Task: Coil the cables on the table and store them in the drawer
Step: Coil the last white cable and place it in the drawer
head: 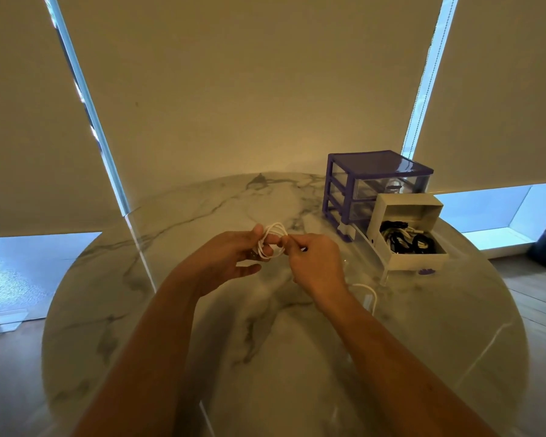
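A white cable [273,239] is wound in small loops above the middle of the round marble table [139,279]. My left hand [234,257] holds the coil with thumb and fingers through the loops. My right hand [316,260] pinches the cable's end at the coil's right side. A second white cable [368,294] lies on the table just right of my right wrist. The purple drawer unit [375,181] stands at the back right, its bottom drawer [388,272] pulled out.
A white cardboard box [407,209] sits in the pulled-out drawer and holds several coiled black and white cables [407,239]. Window blinds hang behind the table. Wooden floor shows past the table's rim on both sides.
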`<state>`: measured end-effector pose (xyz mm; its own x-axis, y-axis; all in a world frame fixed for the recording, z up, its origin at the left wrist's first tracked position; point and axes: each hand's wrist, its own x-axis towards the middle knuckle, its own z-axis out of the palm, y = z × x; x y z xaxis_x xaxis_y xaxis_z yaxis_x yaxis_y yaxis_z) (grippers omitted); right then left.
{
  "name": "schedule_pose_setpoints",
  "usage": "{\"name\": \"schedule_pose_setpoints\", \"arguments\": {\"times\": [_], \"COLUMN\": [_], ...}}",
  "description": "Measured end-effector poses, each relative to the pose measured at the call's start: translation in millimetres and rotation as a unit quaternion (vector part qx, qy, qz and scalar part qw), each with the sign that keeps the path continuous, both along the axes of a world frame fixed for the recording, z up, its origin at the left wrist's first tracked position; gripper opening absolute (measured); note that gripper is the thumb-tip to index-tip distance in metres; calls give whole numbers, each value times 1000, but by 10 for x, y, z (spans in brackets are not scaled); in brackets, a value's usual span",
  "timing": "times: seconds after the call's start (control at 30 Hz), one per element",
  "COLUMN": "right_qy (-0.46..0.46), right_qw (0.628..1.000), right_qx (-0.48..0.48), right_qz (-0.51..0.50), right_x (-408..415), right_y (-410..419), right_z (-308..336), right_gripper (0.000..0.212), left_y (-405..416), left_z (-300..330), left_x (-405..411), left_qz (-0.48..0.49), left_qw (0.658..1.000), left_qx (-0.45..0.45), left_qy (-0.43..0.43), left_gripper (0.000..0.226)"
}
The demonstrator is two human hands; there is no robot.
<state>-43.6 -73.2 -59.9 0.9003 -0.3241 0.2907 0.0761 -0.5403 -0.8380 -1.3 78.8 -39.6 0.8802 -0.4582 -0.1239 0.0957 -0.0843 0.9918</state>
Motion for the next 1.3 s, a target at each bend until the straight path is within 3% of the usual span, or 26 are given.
{"name": "schedule_pose_setpoints", "arguments": {"times": [0.2,0.4,0.53,0.73,0.93,1.0,1.07,1.13,1.23,1.3], "right_qy": [-29,-51,-19,75,160,171,185,186,139,101], "right_qw": [999,996,985,933,903,934,970,982,943,902], "right_qx": [-29,18,-110,-343,-398,-313,-160,26,302,418], "right_qz": [2,76,132,79,30,-2,-10,-1,30,35], "right_x": [10,25,53,130,137,128,109,75,19,26], "right_y": [-19,-21,-78,-251,-355,-349,-348,-342,-328,-318], "right_z": [6,19,-54,-185,-237,-189,-150,-84,12,12], "right_gripper": [21,25,26,30,35,34,30,23,20,18], "left_y": [-35,-50,6,152,208,185,156,113,17,-56], "left_z": [-7,-41,-74,-68,-62,-58,-54,-52,-60,-63], "left_x": [11,49,128,192,200,190,175,156,107,65], "left_qz": [47,121,201,254,256,247,228,206,166,137], "left_qw": [997,986,968,952,950,952,959,965,975,981], "left_qx": [-66,-46,-70,-141,-165,-163,-152,-146,-133,-122], "left_qy": [5,-109,-135,-95,-75,-75,-76,-68,-64,-65], "left_gripper": [20,17,16,18,17,18,18,19,19,19]}}
